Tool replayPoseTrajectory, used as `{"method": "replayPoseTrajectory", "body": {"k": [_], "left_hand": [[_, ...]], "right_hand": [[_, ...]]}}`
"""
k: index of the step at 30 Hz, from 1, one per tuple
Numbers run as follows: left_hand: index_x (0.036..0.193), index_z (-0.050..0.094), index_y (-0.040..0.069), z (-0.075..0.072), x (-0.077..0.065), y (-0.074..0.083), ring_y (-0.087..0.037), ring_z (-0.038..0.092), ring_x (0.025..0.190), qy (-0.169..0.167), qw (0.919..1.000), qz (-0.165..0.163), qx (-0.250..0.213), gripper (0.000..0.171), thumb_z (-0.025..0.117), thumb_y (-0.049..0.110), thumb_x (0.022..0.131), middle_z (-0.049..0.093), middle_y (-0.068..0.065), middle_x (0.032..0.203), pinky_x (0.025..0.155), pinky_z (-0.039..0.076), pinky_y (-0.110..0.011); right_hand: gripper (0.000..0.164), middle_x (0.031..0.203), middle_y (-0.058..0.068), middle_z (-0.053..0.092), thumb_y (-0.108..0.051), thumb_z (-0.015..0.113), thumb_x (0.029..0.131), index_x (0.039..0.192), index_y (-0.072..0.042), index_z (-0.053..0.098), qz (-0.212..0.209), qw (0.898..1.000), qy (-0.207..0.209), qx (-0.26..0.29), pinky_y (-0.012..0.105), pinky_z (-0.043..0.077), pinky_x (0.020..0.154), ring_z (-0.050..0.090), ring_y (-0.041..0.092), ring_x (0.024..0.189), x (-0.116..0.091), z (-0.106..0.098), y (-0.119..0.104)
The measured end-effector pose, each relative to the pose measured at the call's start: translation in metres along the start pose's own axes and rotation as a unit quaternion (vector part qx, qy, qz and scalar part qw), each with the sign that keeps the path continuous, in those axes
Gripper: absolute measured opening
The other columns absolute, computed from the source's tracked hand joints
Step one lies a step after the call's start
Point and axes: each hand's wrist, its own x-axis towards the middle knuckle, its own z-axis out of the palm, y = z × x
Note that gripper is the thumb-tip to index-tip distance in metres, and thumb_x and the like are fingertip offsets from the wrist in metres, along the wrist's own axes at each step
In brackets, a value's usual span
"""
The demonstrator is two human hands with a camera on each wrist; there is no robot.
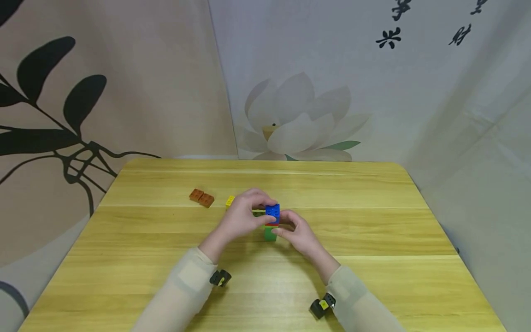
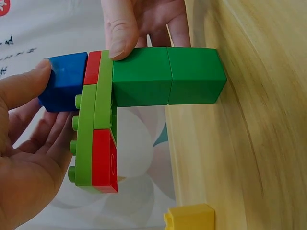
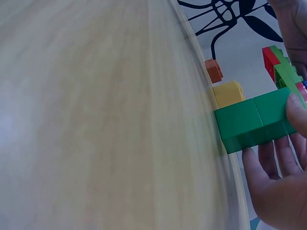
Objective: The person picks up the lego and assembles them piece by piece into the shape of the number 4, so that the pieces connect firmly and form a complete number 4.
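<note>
Two dark-green blocks are stacked one on the other as a green column [image 2: 168, 76], upright above the counter [image 1: 365, 221]; whether its base is touching the counter cannot be told. At the top of the green column, two light-green bricks [image 2: 85, 139] and two red bricks [image 2: 104, 160] are joined in two layers, by which the column is overhung on its left side. In the lower layer a red brick is set at the outer end; in the upper layer the other is placed directly over the column. By one blue block [image 1: 272, 210], studs showing, the whole is capped above the green column. One yellow block [image 1: 230, 201], partly hidden by a hand in the head view, is seen to the left of and beyond the column; two orange-brown blocks [image 1: 206, 200] are set farther left, touching each other.

Two grips are seen. By the left hand [image 1: 244, 214], the blue block is pinched above the column, thumb and fingers parted only by its width. By the right hand [image 1: 296, 233], the upper dark-green block is held, the thumb laid on one face and the fingers curved around behind.
</note>
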Motion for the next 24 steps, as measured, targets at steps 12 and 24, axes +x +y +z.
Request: {"method": "replayPoseTrajectory", "body": {"k": [12, 24], "left_hand": [[0.106, 0.075, 0.005, 0.0001, 0.0006, -0.0004, -0.016, 0.062, 0.092, -0.001, 0.9999, -0.014, -0.006, 0.025, 0.081, 0.004, 0.082, 0.063, -0.001, 0.102, 0.085, 0.056, -0.032], [0.106, 0.074, 0.004, -0.0006, 0.0011, 0.0025, -0.017, 0.063, 0.092, -0.007, 0.9996, -0.026, -0.005, 0.025, 0.081, 0.004, 0.082, 0.062, -0.002, 0.101, 0.085, 0.056, -0.031]], "right_hand": [[0.033, 0.119, 0.013, 0.063, -0.005, 0.070, 0.092, 0.122, 0.002, 0.059, -0.011, 1.000, 0.004, -0.005, 0.041, 0.048, 0.100, 0.058, 0.028, 0.114, 0.0002, 0.0003, 0.0008], [0.032, 0.118, 0.015, 0.063, -0.003, 0.071, 0.091, 0.120, 0.003, 0.060, -0.005, 1.000, 0.006, -0.003, 0.040, 0.048, 0.100, 0.058, 0.030, 0.115, 0.0000, 0.0009, 0.0002]]}}
